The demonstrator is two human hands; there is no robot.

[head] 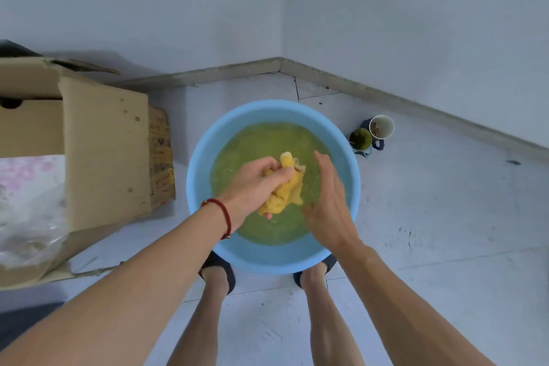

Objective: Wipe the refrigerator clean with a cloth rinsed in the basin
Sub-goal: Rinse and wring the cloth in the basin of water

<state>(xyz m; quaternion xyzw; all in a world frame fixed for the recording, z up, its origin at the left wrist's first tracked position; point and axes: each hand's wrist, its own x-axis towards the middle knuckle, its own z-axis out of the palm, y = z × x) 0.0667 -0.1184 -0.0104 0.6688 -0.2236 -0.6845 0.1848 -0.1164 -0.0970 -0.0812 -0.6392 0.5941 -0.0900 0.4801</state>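
Observation:
A round blue basin stands on the floor in front of my feet, filled with greenish water. Above the water my left hand grips a bunched yellow cloth, fingers curled round it. My right hand is beside the cloth on its right, fingers straight and together, holding nothing; its edge looks close to the cloth. A red cord bracelet is on my left wrist. No refrigerator is in view.
A large open cardboard box lies on the floor to the left of the basin, with plastic sheeting inside. A white paper cup and a small dark green pot stand near the wall at the right. Two walls meet in a corner behind the basin.

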